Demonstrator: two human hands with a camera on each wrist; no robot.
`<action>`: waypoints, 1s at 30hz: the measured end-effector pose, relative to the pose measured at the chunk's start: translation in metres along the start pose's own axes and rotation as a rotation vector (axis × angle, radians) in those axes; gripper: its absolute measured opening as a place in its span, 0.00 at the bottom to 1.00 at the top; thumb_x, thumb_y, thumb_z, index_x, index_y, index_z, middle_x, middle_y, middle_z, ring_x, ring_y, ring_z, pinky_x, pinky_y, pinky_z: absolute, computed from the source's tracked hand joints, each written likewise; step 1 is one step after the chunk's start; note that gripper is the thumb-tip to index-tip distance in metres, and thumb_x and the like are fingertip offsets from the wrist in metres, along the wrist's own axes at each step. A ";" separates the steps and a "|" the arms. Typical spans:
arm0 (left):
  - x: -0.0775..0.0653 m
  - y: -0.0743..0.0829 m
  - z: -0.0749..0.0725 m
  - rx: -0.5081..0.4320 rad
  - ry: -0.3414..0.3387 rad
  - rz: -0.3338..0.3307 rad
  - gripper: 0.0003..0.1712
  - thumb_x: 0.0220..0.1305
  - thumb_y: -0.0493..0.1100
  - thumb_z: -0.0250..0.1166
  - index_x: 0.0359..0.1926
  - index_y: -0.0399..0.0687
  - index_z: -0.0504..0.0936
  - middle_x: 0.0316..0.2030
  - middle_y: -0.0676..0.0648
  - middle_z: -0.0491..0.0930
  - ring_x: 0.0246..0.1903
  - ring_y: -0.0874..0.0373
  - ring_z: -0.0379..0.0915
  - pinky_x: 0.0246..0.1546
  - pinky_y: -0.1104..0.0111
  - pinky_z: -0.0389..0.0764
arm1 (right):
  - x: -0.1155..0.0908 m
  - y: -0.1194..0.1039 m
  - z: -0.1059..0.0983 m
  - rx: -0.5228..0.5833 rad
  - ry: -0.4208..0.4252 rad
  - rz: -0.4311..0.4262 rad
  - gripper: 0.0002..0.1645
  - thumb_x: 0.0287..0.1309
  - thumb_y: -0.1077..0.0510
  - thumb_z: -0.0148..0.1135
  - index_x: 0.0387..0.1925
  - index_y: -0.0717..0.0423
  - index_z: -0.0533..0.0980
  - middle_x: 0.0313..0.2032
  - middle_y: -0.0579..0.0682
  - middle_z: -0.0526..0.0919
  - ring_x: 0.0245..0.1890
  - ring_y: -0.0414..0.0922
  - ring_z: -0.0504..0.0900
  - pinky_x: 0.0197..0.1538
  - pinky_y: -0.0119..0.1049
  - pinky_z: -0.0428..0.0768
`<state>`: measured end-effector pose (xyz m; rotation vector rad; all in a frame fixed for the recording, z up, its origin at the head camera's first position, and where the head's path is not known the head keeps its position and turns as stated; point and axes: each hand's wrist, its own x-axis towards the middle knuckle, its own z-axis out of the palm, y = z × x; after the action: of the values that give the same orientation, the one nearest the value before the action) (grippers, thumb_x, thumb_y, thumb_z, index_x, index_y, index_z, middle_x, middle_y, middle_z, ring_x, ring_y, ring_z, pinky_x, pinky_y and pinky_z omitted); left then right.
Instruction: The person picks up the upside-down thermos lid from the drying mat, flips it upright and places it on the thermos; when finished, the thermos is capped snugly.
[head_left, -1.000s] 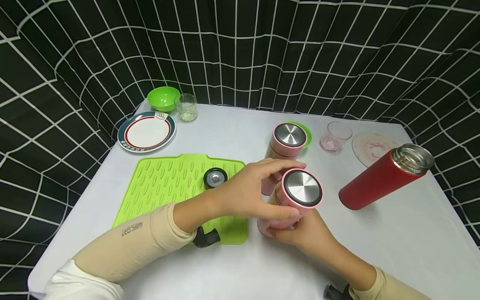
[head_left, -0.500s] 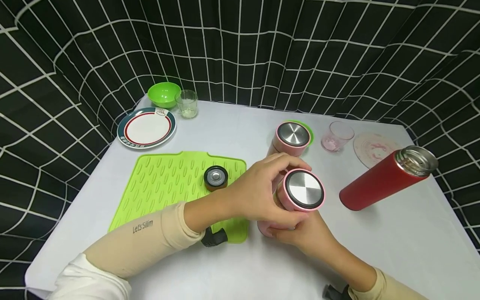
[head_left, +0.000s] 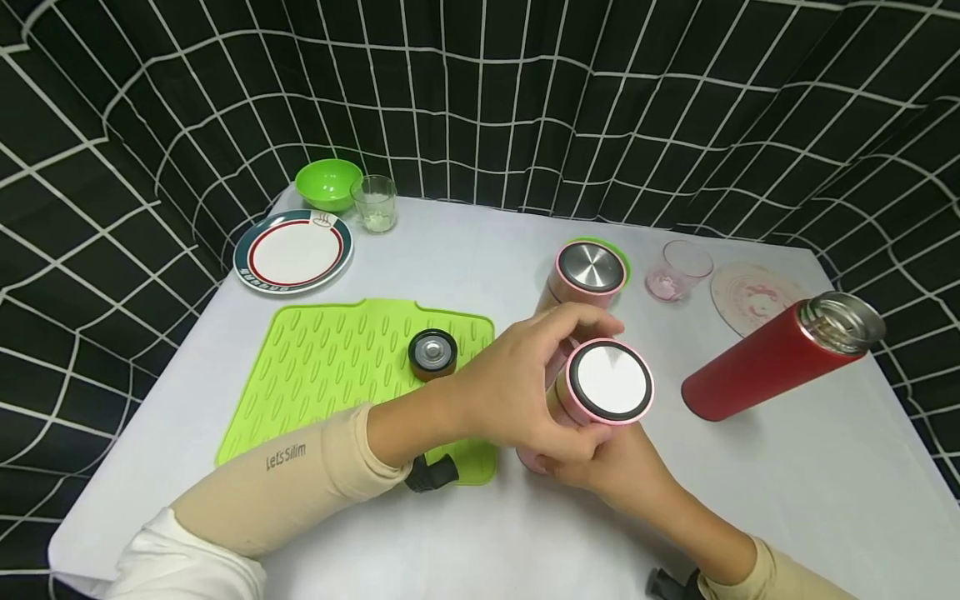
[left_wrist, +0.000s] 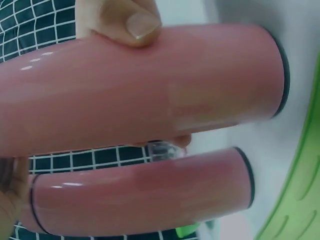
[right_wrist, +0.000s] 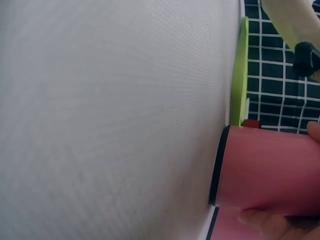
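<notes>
A pink thermos [left_wrist: 200, 80] stands at the middle of the table, slightly tilted in the head view, its round steel-topped lid [head_left: 610, 382] facing up. My left hand [head_left: 517, 387] grips it near the top, thumb and fingers curled around the lid. Lower down, my right hand [head_left: 626, 467] holds the thermos body, with thumb and fingertips on opposite sides. Just behind stands a second pink thermos [head_left: 591, 268], its lid on; my left hand hides part of it in the head view.
A green ridged mat [head_left: 322, 367] lies left, bearing a small black-rimmed stopper [head_left: 432, 354]. An uncapped red flask [head_left: 765, 362] stands right. Behind are a plate [head_left: 294, 254], green bowl [head_left: 328, 185], glass [head_left: 375, 204], pinkish glass [head_left: 678, 271] and pale disc [head_left: 753, 296].
My left hand has shifted slightly right and turned at the lid, its thumb now lower. The lid's shine has changed. My right hand keeps its hold on the body.
</notes>
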<state>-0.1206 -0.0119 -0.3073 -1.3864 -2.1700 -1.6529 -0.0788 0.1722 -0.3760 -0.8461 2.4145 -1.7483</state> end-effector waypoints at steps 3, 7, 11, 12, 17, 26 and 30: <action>-0.004 0.005 0.001 0.082 0.043 0.001 0.49 0.39 0.49 0.80 0.60 0.40 0.64 0.54 0.50 0.69 0.53 0.67 0.66 0.56 0.73 0.70 | -0.003 0.009 -0.001 -0.010 -0.005 0.002 0.35 0.37 0.68 0.81 0.48 0.49 0.73 0.40 0.47 0.81 0.37 0.45 0.79 0.41 0.35 0.79; -0.005 0.010 0.004 0.227 0.126 0.005 0.47 0.35 0.56 0.82 0.55 0.42 0.70 0.50 0.53 0.70 0.50 0.69 0.65 0.53 0.76 0.70 | -0.005 0.016 -0.003 -0.036 0.012 0.055 0.39 0.38 0.62 0.82 0.52 0.47 0.71 0.44 0.45 0.80 0.43 0.45 0.79 0.44 0.35 0.79; 0.000 0.011 0.003 0.256 0.138 0.054 0.40 0.37 0.52 0.79 0.53 0.43 0.77 0.47 0.55 0.74 0.49 0.70 0.66 0.53 0.77 0.70 | -0.003 0.017 -0.002 -0.055 0.024 0.064 0.43 0.36 0.60 0.83 0.55 0.44 0.69 0.47 0.44 0.79 0.45 0.45 0.78 0.47 0.36 0.78; 0.000 0.012 0.002 0.258 0.131 0.061 0.39 0.37 0.51 0.79 0.53 0.43 0.78 0.47 0.55 0.74 0.50 0.70 0.66 0.53 0.77 0.70 | -0.002 0.017 -0.002 -0.050 0.022 0.064 0.44 0.36 0.61 0.83 0.56 0.43 0.69 0.48 0.44 0.79 0.45 0.45 0.79 0.47 0.36 0.79; 0.000 0.012 0.001 0.284 0.125 0.044 0.39 0.36 0.53 0.79 0.52 0.46 0.80 0.45 0.57 0.73 0.49 0.69 0.65 0.52 0.79 0.68 | -0.003 0.016 -0.001 -0.066 0.001 0.078 0.42 0.38 0.60 0.83 0.55 0.43 0.70 0.48 0.43 0.78 0.45 0.44 0.79 0.46 0.36 0.79; -0.001 0.019 0.010 0.377 0.264 -0.014 0.42 0.29 0.62 0.83 0.46 0.48 0.77 0.43 0.57 0.74 0.43 0.68 0.66 0.46 0.80 0.68 | -0.005 0.015 -0.002 -0.220 -0.004 0.068 0.35 0.38 0.59 0.82 0.48 0.49 0.72 0.40 0.39 0.79 0.38 0.41 0.79 0.40 0.34 0.79; -0.002 0.022 0.014 0.378 0.249 -0.107 0.46 0.29 0.63 0.83 0.49 0.47 0.75 0.45 0.56 0.73 0.45 0.65 0.66 0.46 0.77 0.68 | -0.006 0.017 -0.001 -0.291 -0.004 0.080 0.35 0.36 0.57 0.83 0.47 0.52 0.71 0.39 0.37 0.78 0.38 0.39 0.78 0.41 0.34 0.78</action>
<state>-0.0984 -0.0022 -0.2987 -0.9270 -2.2832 -1.2703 -0.0809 0.1791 -0.3925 -0.7605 2.7012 -1.3878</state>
